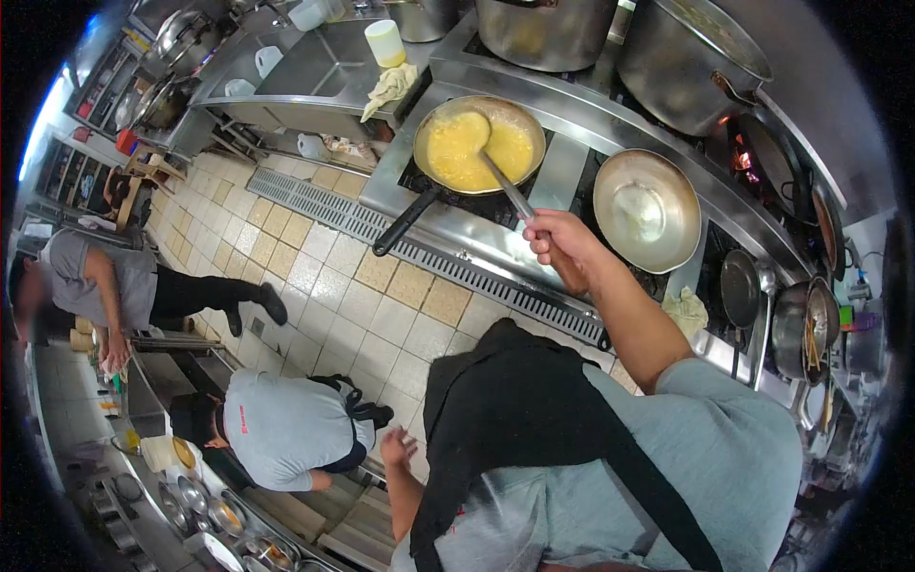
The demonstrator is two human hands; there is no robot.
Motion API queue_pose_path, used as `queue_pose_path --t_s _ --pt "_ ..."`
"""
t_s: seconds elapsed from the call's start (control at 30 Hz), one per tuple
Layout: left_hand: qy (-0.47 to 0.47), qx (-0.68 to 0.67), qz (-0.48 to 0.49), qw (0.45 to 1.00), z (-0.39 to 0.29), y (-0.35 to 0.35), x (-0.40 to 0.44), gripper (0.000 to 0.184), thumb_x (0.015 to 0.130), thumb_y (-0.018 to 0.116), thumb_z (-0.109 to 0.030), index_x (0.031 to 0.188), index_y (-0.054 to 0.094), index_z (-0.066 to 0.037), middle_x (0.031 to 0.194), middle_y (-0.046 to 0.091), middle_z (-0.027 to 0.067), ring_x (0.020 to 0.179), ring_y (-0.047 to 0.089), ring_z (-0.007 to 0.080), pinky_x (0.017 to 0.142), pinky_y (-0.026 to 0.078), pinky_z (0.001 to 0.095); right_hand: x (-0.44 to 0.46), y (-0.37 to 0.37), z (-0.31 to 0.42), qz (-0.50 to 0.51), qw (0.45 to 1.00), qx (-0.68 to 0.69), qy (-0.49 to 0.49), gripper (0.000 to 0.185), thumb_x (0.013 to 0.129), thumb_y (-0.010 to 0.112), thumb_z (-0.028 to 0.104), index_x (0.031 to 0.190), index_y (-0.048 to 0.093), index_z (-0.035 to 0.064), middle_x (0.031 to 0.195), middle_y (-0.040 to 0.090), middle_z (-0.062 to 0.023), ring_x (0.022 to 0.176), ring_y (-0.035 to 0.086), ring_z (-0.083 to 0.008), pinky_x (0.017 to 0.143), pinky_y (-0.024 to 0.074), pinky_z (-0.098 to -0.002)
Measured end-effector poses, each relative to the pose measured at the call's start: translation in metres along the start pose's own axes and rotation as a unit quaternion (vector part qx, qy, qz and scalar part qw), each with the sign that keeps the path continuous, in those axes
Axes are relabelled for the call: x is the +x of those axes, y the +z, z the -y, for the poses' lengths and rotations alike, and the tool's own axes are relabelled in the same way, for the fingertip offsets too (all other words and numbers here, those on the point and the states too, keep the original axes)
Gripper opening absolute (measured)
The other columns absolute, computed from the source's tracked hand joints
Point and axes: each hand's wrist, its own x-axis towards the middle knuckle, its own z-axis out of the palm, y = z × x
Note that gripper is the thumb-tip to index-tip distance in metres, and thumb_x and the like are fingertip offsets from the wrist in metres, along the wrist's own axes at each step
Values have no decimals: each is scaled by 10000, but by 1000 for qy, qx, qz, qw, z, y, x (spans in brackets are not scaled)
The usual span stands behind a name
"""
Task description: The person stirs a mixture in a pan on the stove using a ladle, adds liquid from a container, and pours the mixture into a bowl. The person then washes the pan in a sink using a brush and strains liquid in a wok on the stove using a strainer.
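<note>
My right hand (562, 246) is closed around the metal handle of a ladle (508, 184). The ladle's bowl rests in a yellow, egg-like mixture (457, 157) inside a frying pan (534, 124) on the stove. That pan's black handle (405, 225) points toward the floor side, untouched by either hand. To the right of my right hand sits a second pan (613, 181) with a shiny, pale patch at its middle. Away from the stove, my left hand (398, 448) hangs beside my apron (505, 400), fingers apart and holding nothing.
Large stock pots (543, 38) stand behind the burners. A cloth (391, 88) and a yellowish container (385, 44) lie left of the stove. Small pans (741, 286) sit at right. One person (286, 429) bends behind me; another (105, 276) stands farther off.
</note>
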Motion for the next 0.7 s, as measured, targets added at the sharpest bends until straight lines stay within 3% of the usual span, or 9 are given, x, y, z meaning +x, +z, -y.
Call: queue_pose_path --t_s 0.07,0.13,0.2,0.27,0.3,0.37,0.6,0.63,0.7 --pt "21 2 6 1000 -41 14 1 393 906 627 -349 1181 516 -91 1126 586 106 904 631 321 696 511 424 -17 4 10 4 996 78 48 185 929 536 102 1083 503 3 766 527 -23 524 479 -72 406 391 -230" --pt "56 -4 41 998 -62 19 23 406 897 648 -346 1185 512 -95 1127 601 100 848 645 315 680 510 432 -21 -13 10 119 951 264 110 193 936 525 102 1090 490 -8 761 526 -26 536 487 -60 396 383 -198" --pt "51 -6 65 997 -73 18 40 406 895 654 -341 1186 511 -98 1131 605 95 823 647 309 672 508 437 -49 -4 17 94 950 275 114 194 939 518 95 1094 485 -19 761 524 -26 523 487 -56 380 377 -185" --pt "42 0 92 995 -75 8 63 406 892 660 -336 1187 510 -100 1135 610 91 797 648 304 665 506 442 -74 6 17 7 985 158 68 192 933 528 102 1090 506 -7 754 522 -18 502 484 -60 367 388 -203" --pt "95 85 121 984 -63 -3 76 398 893 660 -337 1179 519 -99 1129 611 91 795 645 298 663 504 438 -84 15 16 -1 985 162 66 192 933 528 102 1090 506 -7 754 522 -18 502 484 -60 367 388 -203" --pt "147 171 155 962 -63 -17 87 390 893 661 -338 1171 528 -99 1123 612 92 793 643 292 662 503 435 -97 31 13 -78 997 -19 -3 231 917 544 95 1128 528 2 728 512 -7 485 482 -64 360 392 -218" --pt "-132 155 177 963 -117 -90 117 360 929 585 -395 1144 568 -106 932 600 41 581 549 180 471 414 369 -79 68 -16 -257 931 -231 -116 399 900 554 36 1295 499 22 685 492 15 448 453 -61 388 398 -246" --pt "-32 285 116 951 -120 -93 129 361 930 576 -377 1162 557 -101 954 620 56 577 567 194 458 430 374 -71 69 -21 -262 926 -243 -121 458 898 570 40 1346 477 32 672 485 12 457 460 -67 396 395 -257" --pt "-19 275 113 955 -145 -95 141 370 929 571 -365 1176 553 -91 968 623 66 587 576 200 462 439 370 -50 69 -38 -296 912 -254 -125 459 897 577 45 1346 481 37 669 488 9 458 465 -73 398 399 -262"
